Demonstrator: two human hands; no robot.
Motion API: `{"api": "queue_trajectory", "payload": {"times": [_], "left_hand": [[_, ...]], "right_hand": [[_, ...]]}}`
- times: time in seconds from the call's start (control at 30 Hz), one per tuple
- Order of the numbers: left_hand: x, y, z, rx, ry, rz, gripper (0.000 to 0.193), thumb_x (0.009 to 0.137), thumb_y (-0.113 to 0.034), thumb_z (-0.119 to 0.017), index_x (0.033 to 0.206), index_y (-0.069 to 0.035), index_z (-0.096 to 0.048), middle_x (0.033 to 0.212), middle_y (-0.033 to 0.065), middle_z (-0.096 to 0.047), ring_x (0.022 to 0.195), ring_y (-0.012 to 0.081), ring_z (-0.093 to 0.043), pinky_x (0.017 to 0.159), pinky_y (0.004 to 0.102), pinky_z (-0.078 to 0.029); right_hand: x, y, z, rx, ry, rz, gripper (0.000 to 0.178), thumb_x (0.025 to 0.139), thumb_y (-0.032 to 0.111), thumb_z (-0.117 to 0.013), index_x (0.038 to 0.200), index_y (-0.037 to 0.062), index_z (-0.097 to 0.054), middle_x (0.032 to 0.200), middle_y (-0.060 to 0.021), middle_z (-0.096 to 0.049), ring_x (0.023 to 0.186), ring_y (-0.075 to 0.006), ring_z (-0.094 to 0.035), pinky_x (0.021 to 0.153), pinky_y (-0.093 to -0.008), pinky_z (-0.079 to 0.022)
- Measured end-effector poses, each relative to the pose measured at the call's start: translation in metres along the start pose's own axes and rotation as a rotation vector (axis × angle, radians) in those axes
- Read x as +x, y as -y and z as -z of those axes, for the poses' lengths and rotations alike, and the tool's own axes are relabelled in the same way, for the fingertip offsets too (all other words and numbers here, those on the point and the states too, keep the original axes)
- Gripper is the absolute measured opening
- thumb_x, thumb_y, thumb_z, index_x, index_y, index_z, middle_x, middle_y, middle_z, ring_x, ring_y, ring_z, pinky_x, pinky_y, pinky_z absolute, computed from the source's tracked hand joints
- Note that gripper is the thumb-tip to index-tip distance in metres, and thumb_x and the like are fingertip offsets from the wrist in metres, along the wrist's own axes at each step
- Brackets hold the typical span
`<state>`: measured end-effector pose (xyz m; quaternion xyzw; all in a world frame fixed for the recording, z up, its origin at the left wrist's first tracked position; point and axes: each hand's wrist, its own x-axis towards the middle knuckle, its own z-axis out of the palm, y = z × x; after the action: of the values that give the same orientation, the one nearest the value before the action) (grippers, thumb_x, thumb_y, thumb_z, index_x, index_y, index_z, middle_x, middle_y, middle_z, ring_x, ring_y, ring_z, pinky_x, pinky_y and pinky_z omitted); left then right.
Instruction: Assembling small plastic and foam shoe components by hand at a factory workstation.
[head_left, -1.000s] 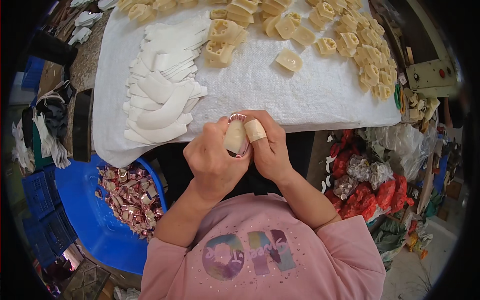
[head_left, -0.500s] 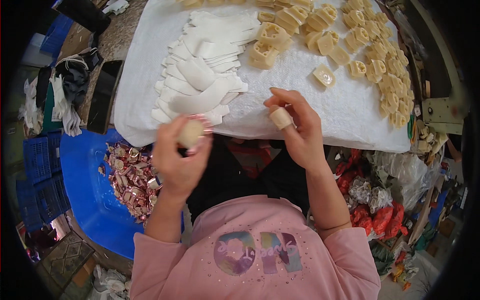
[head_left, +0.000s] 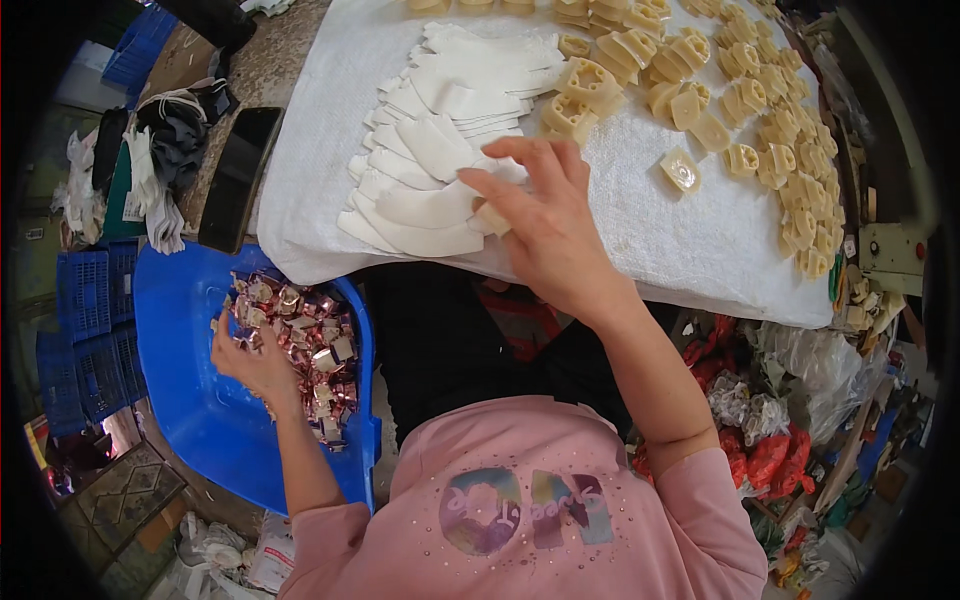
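Observation:
My left hand [head_left: 258,362] is down over the blue tub [head_left: 180,420] at the left, its fingers apart above a heap of shiny pink metallic pieces [head_left: 325,345]; no held piece can be made out. My right hand [head_left: 545,220] reaches across the near edge of the cloth-covered table, fingers spread and curved over a fanned stack of white strips [head_left: 430,210]. A beige wrap [head_left: 490,218] covers its thumb tip. Whether the fingertips touch the top strip is hard to see. Beyond that hand lie yellowish, hollow moulded pieces [head_left: 572,115], some nested in stacks.
More yellowish pieces [head_left: 790,160] cover the table's right side, with a single one [head_left: 680,172] lying apart. A black phone [head_left: 238,180] lies left of the white cloth [head_left: 320,100]. Red and clear plastic bags [head_left: 765,460] are piled on the lower right.
My left hand has moved down and left into the tub; the round, pink-edged piece it held no longer shows in it. My right hand has moved left over the white strips.

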<state>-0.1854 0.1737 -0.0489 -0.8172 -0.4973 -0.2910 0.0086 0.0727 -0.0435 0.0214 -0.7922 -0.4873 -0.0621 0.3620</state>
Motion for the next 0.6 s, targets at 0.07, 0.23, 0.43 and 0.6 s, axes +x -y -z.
{"api": "queue_trajectory", "payload": {"times": [0.07,0.23,0.43,0.6], "left_hand": [[0.01,-0.04,0.006,-0.328,0.062,-0.078,0.034,0.08,-0.009,-0.059,0.114,-0.002,-0.055,0.114,0.0139,-0.05,0.105,0.0252,-0.047,0.091,0.0351,-0.036],[0.037,-0.134,0.016,-0.755,0.232,-0.409,0.026,0.083,-0.004,-0.052,0.109,0.001,-0.057,0.11,0.0118,-0.053,0.102,0.0204,-0.05,0.087,0.0306,-0.038],[0.056,-0.184,0.006,-1.061,0.513,-0.509,0.027,0.09,-0.011,-0.044,0.108,0.002,-0.057,0.102,0.0126,-0.06,0.097,0.019,-0.055,0.088,0.0289,-0.039],[0.05,-0.196,0.008,-0.973,0.763,-0.332,0.036,0.094,-0.024,-0.039,0.118,0.001,-0.053,0.102,0.0153,-0.063,0.097,0.0223,-0.058,0.088,0.0296,-0.04]], "right_hand": [[0.006,0.005,-0.008,-0.061,0.002,0.01,0.033,0.064,-0.002,-0.058,0.095,0.0081,-0.064,0.116,-0.0113,-0.049,0.107,-0.0312,-0.041,0.091,-0.0441,-0.032],[0.001,0.002,-0.014,-0.13,0.067,0.07,0.02,0.064,-0.001,-0.056,0.083,0.0068,-0.061,0.121,-0.0133,-0.045,0.112,-0.0332,-0.039,0.093,-0.0464,-0.028],[0.0,-0.003,-0.018,-0.032,0.002,0.155,0.023,0.062,-0.003,-0.057,0.082,0.0069,-0.055,0.112,-0.0096,-0.05,0.107,-0.0292,-0.043,0.089,-0.0457,-0.029],[-0.019,-0.016,0.008,0.27,-0.229,-0.014,0.031,0.062,-0.005,-0.055,0.089,0.0082,-0.054,0.097,-0.0064,-0.055,0.093,-0.0266,-0.048,0.085,-0.0417,-0.032]]}}
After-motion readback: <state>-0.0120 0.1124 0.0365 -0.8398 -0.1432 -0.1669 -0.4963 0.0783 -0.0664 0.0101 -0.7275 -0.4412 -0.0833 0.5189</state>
